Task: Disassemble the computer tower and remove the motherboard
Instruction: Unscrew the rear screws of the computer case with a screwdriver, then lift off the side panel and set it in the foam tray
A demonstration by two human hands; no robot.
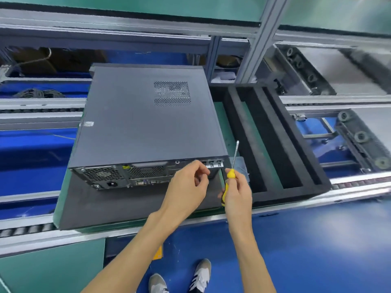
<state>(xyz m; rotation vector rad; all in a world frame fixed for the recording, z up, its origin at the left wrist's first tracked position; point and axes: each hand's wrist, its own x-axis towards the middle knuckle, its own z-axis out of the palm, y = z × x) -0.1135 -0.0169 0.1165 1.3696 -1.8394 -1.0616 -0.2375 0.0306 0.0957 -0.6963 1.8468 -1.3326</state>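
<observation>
The computer tower [146, 121] lay on its side on the grey pad [127, 206], side panel on, so I judged I was at the rear screws. My left hand [188, 182] curled at the back edge, seemingly pinching something I couldn't make out; my right hand [237, 191] gripped the screwdriver [230, 172], tip up. Next I'd need the tip seated in a screw.

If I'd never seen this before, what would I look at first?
Probably the big dark computer tower lying on its side in the middle of the workbench. Next, the yellow-handled screwdriver held in the right hand, tip up, beside its rear corner. The left hand pinches something at the rear panel.
</observation>
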